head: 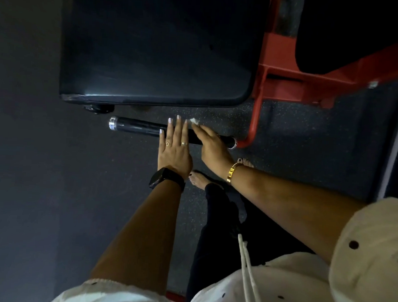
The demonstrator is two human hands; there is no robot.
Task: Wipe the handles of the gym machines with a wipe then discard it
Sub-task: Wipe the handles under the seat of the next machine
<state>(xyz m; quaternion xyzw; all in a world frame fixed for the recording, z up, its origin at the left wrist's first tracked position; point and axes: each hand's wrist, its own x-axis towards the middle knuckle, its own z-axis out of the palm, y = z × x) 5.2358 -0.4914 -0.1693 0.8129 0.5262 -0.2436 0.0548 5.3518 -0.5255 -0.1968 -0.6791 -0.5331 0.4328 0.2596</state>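
A black handle (137, 127) with chrome end caps sticks out level from the red frame (254, 121) of a gym machine. My left hand (174, 147), with a black watch and rings, lies across the middle of the handle with its fingers straight. Beside it, my right hand (213, 149), wearing a gold bracelet, lies flat over the handle's right part. It presses a small white wipe (194, 121) against the handle. Only a corner of the wipe shows past the fingertips.
A large black seat pad (157, 46) fills the space just beyond the handle. A second dark pad (353, 32) sits on the red frame at the upper right. My bare feet (199, 178) stand on the dark speckled rubber floor (308, 137) below the handle.
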